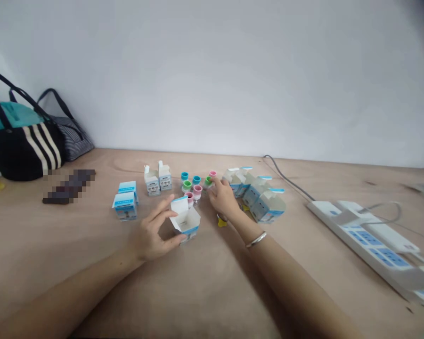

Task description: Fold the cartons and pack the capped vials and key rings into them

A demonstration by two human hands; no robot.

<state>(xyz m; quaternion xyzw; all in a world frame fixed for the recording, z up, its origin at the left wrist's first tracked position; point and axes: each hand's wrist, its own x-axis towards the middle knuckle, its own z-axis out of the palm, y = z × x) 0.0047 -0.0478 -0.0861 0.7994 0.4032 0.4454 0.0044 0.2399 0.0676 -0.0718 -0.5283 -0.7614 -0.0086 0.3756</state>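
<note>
Small white-and-blue cardboard box, its top flap standing open, sat on the light wooden table near the middle, just on the near side of a cluster of little clear vials with blue, green and pink caps. The left hand gripped it from the left, thumb on the near face and fingers curled around its far-left edge. The right hand, a thin silver bangle on its wrist, lay just right of the box. Its bent fingers reached the right end of the cluster, at a pink-capped vial and a green-capped vial; whether they pinched either could not be told. Two closed boxes stood to the left, two upright boxes with raised flaps farther off, and several tipped boxes lay right of the hand. A white power strip stretched along the right, and a black striped bag stood far left by the wall.
</note>
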